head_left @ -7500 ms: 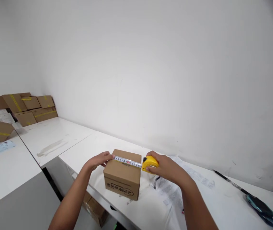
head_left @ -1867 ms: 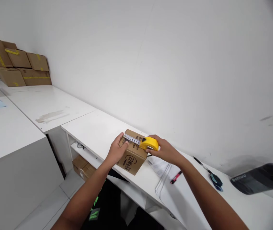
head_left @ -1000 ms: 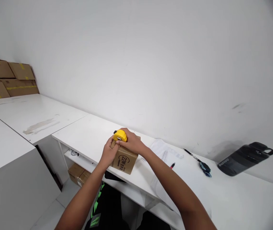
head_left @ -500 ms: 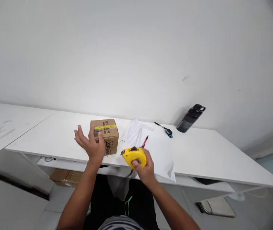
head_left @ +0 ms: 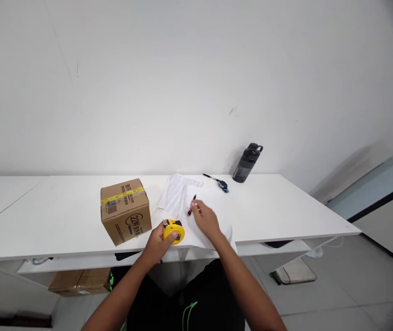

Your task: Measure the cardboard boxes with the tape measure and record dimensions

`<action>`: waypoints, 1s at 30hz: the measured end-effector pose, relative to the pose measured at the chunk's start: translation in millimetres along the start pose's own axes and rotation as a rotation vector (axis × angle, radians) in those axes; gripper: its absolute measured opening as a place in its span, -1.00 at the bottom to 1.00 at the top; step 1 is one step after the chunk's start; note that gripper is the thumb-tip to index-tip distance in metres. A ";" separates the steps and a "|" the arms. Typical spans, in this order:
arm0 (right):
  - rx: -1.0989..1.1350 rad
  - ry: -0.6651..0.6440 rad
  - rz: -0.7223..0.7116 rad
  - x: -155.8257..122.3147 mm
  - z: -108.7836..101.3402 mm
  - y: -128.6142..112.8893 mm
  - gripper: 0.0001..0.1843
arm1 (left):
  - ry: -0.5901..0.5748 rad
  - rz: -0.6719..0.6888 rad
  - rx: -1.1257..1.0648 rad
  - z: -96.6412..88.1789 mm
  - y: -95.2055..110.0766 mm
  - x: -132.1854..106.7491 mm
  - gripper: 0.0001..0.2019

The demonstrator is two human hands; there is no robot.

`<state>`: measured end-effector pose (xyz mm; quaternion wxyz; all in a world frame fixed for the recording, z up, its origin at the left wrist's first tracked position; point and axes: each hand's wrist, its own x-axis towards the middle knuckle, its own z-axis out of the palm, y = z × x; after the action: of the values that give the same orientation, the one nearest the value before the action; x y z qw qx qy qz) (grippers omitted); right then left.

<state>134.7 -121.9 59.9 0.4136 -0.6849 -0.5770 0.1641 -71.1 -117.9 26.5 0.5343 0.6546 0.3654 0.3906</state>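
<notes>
My left hand (head_left: 158, 244) is closed around a yellow tape measure (head_left: 174, 231), held low at the desk's front edge, its metal tip at the top left of the case. My right hand (head_left: 206, 219) is over the paper with curled fingers, the fingertips closed at a red-and-black pen (head_left: 189, 211). Under the pen lie white paper sheets (head_left: 172, 197), one with printed text. Left of my hands stands a brown cardboard box (head_left: 127, 209) with yellow tape across its top and dark printing on its sides.
A dark water bottle (head_left: 247, 163) stands near the wall at the right. Beside it lie a black pen (head_left: 210, 177) and a small dark blue object (head_left: 223, 185). More brown boxes (head_left: 81, 281) sit beneath the white desk (head_left: 262, 207).
The tape measure has passed from my right hand to my left, which has come off the box. My right hand has moved to the red-and-black pen. The view has shifted.
</notes>
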 end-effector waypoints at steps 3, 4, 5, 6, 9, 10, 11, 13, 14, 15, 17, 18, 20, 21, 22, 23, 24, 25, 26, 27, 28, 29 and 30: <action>-0.219 -0.059 0.227 50.7 1.5 22.2 -0.43 | -0.155 0.019 0.201 -8.4 -4.2 11.1 -0.55; -0.253 -0.086 0.228 62.7 5.5 28.0 -0.40 | -0.204 0.032 0.269 -9.0 -3.5 12.2 -0.55; -0.264 -0.116 0.201 72.2 10.2 32.6 -0.39 | -0.246 0.048 0.339 -8.8 -2.0 12.4 -0.54; -0.260 -0.140 0.159 79.2 15.0 35.6 -0.41 | -0.276 0.062 0.405 -8.1 0.2 11.9 -0.53; -0.207 -0.196 0.069 89.4 23.6 36.9 -0.61 | -0.306 0.097 0.546 -4.9 7.0 9.0 -0.53; -0.170 -0.207 0.061 90.0 23.6 35.6 -0.67 | -0.313 0.109 0.571 -3.9 8.8 8.1 -0.54; -0.086 -0.226 0.055 89.2 22.6 34.0 -0.70 | -0.322 0.120 0.587 -3.2 10.1 7.4 -0.55; 0.228 -0.301 0.037 83.7 19.1 31.3 -0.64 | -0.340 0.134 0.602 -2.2 11.5 6.6 -0.56; 0.415 -0.341 0.029 79.0 17.9 30.6 -0.60 | -0.344 0.132 0.603 -2.1 11.8 6.5 -0.55; 0.574 -0.362 0.026 73.2 17.6 30.6 -0.57 | -0.344 0.125 0.602 -2.1 11.9 6.6 -0.55; 0.679 -0.296 0.027 59.8 20.3 32.3 -0.56 | -0.350 0.113 0.603 -2.4 12.2 7.1 -0.54; 0.640 -0.218 0.032 53.2 23.0 33.8 -0.59 | -0.354 0.111 0.606 -2.7 12.4 7.5 -0.54; 0.533 -0.078 0.045 42.6 29.4 37.5 -0.56 | -0.361 0.110 0.615 -3.3 13.1 8.4 -0.52; 0.501 -0.048 0.052 39.3 32.3 39.2 -0.51 | -0.365 0.110 0.620 -3.5 13.4 8.9 -0.52; 0.496 -0.051 0.059 37.3 34.6 40.6 -0.47 | -0.368 0.110 0.624 -3.6 13.8 9.5 -0.52; 0.510 -0.072 0.064 36.5 36.2 41.6 -0.44 | -0.370 0.110 0.627 -3.7 14.0 10.0 -0.52; 0.526 -0.096 0.067 36.5 37.2 42.1 -0.42 | -0.371 0.110 0.631 -3.7 14.0 10.5 -0.52; 0.530 -0.114 0.070 37.1 37.7 42.3 -0.41 | -0.372 0.113 0.635 -3.6 13.9 10.9 -0.52; 0.517 -0.117 0.076 37.9 37.8 42.0 -0.42 | -0.372 0.117 0.639 -3.6 13.5 11.4 -0.52; 0.489 -0.107 0.085 38.6 37.8 41.5 -0.44 | -0.374 0.121 0.643 -3.6 12.9 11.8 -0.52; 0.451 -0.090 0.096 39.1 37.7 40.9 -0.46 | -0.376 0.125 0.645 -3.5 12.3 12.1 -0.51; 0.411 -0.073 0.109 39.2 37.8 40.2 -0.48 | -0.377 0.128 0.646 -3.6 11.7 12.4 -0.51; 0.377 -0.063 0.118 39.1 38.1 39.7 -0.50 | -0.379 0.129 0.646 -3.6 11.2 12.7 -0.51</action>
<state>144.9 -71.0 16.8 0.5056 -0.6227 -0.5075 0.3145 -68.3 -106.8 39.5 0.3326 0.8717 0.3224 0.1599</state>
